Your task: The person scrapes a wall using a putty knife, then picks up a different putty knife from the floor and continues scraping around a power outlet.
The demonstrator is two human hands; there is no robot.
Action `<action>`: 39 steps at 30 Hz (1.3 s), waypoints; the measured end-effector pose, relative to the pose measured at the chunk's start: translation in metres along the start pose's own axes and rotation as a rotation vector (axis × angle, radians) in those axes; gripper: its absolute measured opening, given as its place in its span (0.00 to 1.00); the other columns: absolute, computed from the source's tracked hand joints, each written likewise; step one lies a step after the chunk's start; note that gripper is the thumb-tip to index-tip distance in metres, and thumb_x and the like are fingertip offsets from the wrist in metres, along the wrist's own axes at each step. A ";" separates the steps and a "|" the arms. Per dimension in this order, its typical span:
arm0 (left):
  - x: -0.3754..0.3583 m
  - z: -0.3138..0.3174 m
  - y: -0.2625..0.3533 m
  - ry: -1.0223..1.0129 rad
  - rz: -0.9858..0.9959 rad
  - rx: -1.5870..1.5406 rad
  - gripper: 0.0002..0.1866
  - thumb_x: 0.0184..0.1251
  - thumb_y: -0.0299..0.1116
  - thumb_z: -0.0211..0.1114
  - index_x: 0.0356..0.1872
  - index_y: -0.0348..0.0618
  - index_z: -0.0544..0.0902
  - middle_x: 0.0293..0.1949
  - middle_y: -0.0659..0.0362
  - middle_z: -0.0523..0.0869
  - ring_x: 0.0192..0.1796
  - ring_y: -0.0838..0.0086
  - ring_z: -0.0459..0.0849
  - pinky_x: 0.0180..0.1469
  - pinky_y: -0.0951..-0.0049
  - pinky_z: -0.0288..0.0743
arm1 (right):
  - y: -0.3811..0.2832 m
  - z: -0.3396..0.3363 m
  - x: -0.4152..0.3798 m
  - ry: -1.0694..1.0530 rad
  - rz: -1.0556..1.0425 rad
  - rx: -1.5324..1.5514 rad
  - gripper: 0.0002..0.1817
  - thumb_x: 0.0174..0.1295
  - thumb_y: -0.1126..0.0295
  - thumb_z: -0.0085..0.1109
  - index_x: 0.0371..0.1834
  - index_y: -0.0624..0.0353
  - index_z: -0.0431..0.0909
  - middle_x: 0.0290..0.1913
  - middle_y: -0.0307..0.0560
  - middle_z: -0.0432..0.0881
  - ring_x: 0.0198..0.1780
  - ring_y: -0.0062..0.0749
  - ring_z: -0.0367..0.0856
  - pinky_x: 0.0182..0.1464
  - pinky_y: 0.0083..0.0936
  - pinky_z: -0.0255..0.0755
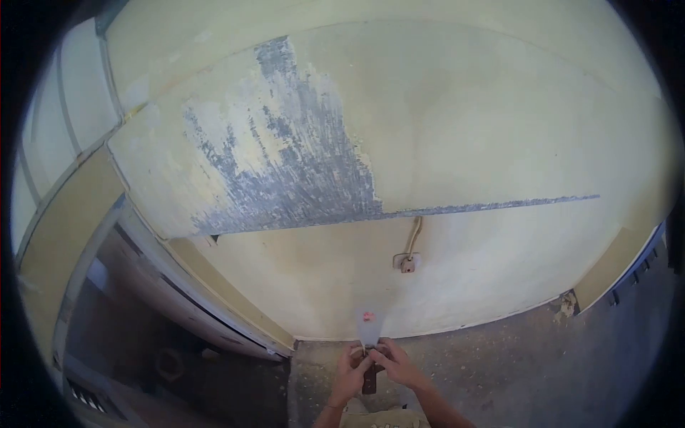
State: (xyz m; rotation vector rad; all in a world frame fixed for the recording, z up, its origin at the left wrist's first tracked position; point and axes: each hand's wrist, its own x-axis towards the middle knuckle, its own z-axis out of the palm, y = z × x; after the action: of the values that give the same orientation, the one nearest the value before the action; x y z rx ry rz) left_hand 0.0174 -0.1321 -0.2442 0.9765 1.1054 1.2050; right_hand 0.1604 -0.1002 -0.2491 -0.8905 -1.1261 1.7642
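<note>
In the head view, low and near the middle, both of my hands are together on a putty knife. Its pale blade has a red mark and points up toward the wall, and a dark brown handle hangs below my fingers. My left hand is closed around the knife from the left, near where blade meets handle. From the other side my right hand grips it too, its thumb and fingers close to the left ones. Some fingertips overlap, so their exact hold is hidden.
Ahead stands a cream wall with a large scraped grey patch and a thin grey strip along a ledge. A socket box with a cable sits below. A doorway opens at left. Flakes dot the concrete floor.
</note>
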 end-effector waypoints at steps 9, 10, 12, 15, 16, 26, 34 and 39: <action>0.058 0.001 0.097 0.008 0.410 0.179 0.13 0.64 0.21 0.62 0.48 0.36 0.71 0.41 0.54 0.85 0.38 0.76 0.83 0.44 0.75 0.76 | -0.088 0.054 -0.013 0.160 -0.258 -0.222 0.33 0.64 0.80 0.55 0.73 0.57 0.56 0.35 0.43 0.79 0.31 0.21 0.78 0.32 0.19 0.73; 0.071 0.003 0.106 -0.011 0.418 0.129 0.13 0.65 0.21 0.62 0.48 0.36 0.72 0.41 0.54 0.85 0.39 0.75 0.83 0.44 0.75 0.76 | -0.090 0.055 -0.008 0.178 -0.335 -0.313 0.32 0.63 0.81 0.54 0.72 0.58 0.59 0.33 0.42 0.78 0.27 0.19 0.76 0.30 0.18 0.72; 0.078 0.026 0.154 -0.051 0.408 0.014 0.10 0.70 0.28 0.59 0.48 0.35 0.74 0.39 0.52 0.85 0.43 0.68 0.85 0.49 0.68 0.77 | -0.095 0.058 0.004 0.248 -0.368 -0.225 0.31 0.60 0.82 0.55 0.69 0.58 0.63 0.32 0.41 0.76 0.25 0.17 0.73 0.27 0.17 0.68; 0.115 0.036 0.180 -0.104 0.357 -0.106 0.13 0.74 0.34 0.55 0.50 0.34 0.74 0.39 0.50 0.85 0.40 0.65 0.86 0.43 0.67 0.81 | -0.112 0.058 0.023 0.304 -0.500 -0.292 0.32 0.60 0.82 0.55 0.70 0.58 0.62 0.32 0.39 0.76 0.24 0.17 0.72 0.27 0.18 0.68; 0.124 0.042 0.191 -0.109 0.321 -0.165 0.14 0.75 0.36 0.55 0.49 0.34 0.74 0.38 0.50 0.85 0.37 0.65 0.87 0.38 0.68 0.81 | -0.121 0.061 0.027 0.342 -0.488 -0.263 0.31 0.60 0.81 0.55 0.69 0.58 0.64 0.32 0.41 0.77 0.26 0.18 0.72 0.29 0.18 0.69; 0.163 0.072 0.202 0.014 0.383 -0.090 0.16 0.77 0.42 0.52 0.38 0.36 0.71 0.23 0.51 0.82 0.15 0.71 0.80 0.16 0.74 0.73 | -0.119 0.068 0.071 0.619 -0.769 -0.351 0.22 0.62 0.82 0.59 0.61 0.70 0.72 0.47 0.52 0.83 0.42 0.17 0.77 0.43 0.15 0.72; 0.170 0.077 0.204 0.168 0.477 -0.014 0.17 0.75 0.41 0.55 0.33 0.35 0.72 0.17 0.57 0.77 0.14 0.74 0.78 0.12 0.76 0.68 | -0.118 0.078 0.087 0.720 -0.786 -0.336 0.21 0.59 0.82 0.61 0.58 0.69 0.75 0.33 0.52 0.84 0.30 0.16 0.76 0.33 0.18 0.73; 0.169 0.093 0.272 0.123 0.549 0.064 0.17 0.73 0.41 0.57 0.34 0.33 0.74 0.15 0.58 0.76 0.14 0.75 0.78 0.13 0.77 0.69 | -0.169 0.076 0.101 0.639 -0.896 -0.304 0.22 0.58 0.83 0.61 0.58 0.70 0.75 0.33 0.52 0.84 0.30 0.17 0.76 0.32 0.19 0.73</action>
State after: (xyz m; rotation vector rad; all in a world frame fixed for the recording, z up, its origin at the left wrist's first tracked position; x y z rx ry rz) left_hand 0.0573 0.0687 0.0196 1.3211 1.0044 1.6958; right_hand 0.1001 0.0077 -0.0786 -0.8385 -1.1046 0.5311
